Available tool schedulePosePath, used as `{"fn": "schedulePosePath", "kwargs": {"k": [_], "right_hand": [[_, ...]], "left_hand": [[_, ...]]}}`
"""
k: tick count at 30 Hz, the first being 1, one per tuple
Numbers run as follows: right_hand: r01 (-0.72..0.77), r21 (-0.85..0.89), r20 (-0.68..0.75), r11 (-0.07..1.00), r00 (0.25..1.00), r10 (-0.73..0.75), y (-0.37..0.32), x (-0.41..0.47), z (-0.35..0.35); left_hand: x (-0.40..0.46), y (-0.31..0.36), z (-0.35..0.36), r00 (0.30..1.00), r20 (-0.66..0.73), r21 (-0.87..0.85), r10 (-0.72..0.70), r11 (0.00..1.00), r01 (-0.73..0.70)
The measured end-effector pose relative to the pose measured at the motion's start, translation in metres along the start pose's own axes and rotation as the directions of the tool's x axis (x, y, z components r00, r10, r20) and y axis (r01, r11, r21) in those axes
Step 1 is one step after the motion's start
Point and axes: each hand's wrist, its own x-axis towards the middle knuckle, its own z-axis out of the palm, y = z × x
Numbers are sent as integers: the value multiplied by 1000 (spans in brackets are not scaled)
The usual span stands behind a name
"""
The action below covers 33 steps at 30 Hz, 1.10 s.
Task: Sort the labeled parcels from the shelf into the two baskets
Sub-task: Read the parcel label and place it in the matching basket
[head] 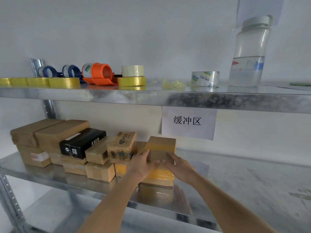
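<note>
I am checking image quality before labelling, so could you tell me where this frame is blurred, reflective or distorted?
Head view: both hands, left hand and right hand, and the parcel they grip look soft; the lower shelf mirrors the parcel stack; the upper shelf edge bows from the wide lens; the paper sign reads sharply.

Brown parcels (50,132) (yellow tape bands), black box (82,142), orange tape dispenser (99,74), possibly blue ones (48,71).
</note>
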Motion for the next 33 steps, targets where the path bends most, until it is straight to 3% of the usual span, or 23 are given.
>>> {"fn": "schedulePosePath", "kwargs": {"k": [4, 8, 13, 18, 24, 31, 33], "right_hand": [[-29, 251, 40, 968, 999, 20, 1, 0, 3], [-41, 365, -46, 930, 997, 62, 6, -4, 1], [-29, 351, -186, 936, 977, 100, 22, -21, -13], [-17, 463, -255, 886, 955, 152, 38, -43, -45], [-15, 477, -346, 879, 916, 203, 64, -73, -84], [-52, 447, -416, 893, 872, 260, 95, -111, -116], [-60, 444, -433, 894, 859, 273, 103, -123, -122]], "left_hand": [[1, 2, 1, 1000, 0, -101, -27, 994, 27], [1, 9, 2, 999, 9, -279, -36, 959, 37], [-3, 30, 6, 998, 2, -454, -60, 889, 55], [-7, 58, 14, 999, -48, -498, -11, 867, -14], [-17, 103, 26, 998, 67, -639, -15, 767, 55], [-28, 146, 49, 986, 101, -685, 133, 728, -28], [-34, 157, 54, 985, 104, -753, 135, 658, -10]]}}
